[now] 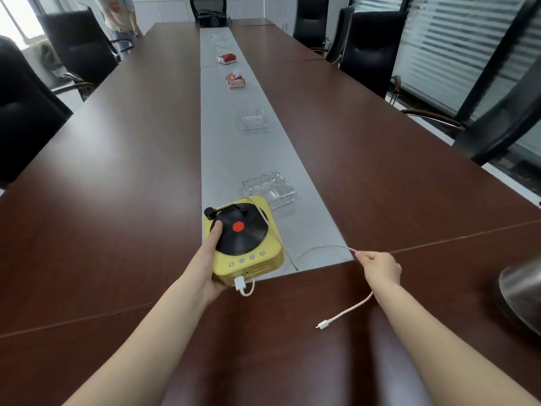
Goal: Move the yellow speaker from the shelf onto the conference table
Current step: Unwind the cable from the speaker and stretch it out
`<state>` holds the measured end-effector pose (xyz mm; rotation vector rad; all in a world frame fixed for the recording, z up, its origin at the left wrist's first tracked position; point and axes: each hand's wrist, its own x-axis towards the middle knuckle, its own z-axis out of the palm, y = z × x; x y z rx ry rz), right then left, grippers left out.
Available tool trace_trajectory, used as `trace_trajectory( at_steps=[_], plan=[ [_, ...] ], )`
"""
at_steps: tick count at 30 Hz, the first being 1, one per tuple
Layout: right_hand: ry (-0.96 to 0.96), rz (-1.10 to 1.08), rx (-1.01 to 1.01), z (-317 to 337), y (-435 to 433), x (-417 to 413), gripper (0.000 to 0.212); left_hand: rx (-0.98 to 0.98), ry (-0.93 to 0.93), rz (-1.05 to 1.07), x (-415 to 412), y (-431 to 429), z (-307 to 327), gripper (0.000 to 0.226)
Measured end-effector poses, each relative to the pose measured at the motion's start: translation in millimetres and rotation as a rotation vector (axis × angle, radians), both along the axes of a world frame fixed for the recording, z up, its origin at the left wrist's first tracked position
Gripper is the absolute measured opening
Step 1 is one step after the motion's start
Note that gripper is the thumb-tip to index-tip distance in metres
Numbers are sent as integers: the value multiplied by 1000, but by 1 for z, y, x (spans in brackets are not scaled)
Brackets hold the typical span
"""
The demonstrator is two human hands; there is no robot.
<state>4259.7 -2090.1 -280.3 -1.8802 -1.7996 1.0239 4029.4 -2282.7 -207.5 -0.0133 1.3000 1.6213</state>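
The yellow speaker, shaped like a small record player with a black disc and red centre on top, rests at the near end of the grey centre strip of the brown conference table. My left hand grips its left side, thumb on the disc. A white cable is plugged into the speaker's front, runs over its top and loops to the right. My right hand pinches this cable right of the speaker; the loose plug end lies on the table near me.
Two glass ashtrays and two red-and-white tissue boxes line the grey strip beyond the speaker. A metal dome-like object sits at the right edge. Black chairs surround the table. A person stands far left.
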Motion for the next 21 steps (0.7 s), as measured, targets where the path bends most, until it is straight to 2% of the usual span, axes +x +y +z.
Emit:
trace_trajectory(
  at_steps=[7, 9, 12, 14, 16, 18, 21],
  plan=[
    [-331, 154, 155, -22, -15, 10, 37, -2, -24, 11, -2, 2, -8, 37],
    [-354, 149, 146, -17, -15, 6, 43, 2, -25, 12, -3, 2, -9, 37],
    [-130, 141, 182, 12, -20, -13, 40, 8, -15, 15, -4, 1, -9, 38],
    [205, 218, 131, 43, -33, -34, 37, 7, -6, 21, -5, 1, -8, 37],
    [496, 347, -24, 76, -54, -55, 43, 7, -3, 24, -5, 1, -7, 37],
    [575, 474, -84, 99, -74, -72, 49, 8, 3, 28, -4, 1, -6, 36],
    [614, 526, -21, 116, -96, -88, 44, 8, 0, 14, -3, 0, -6, 39]
  ],
)
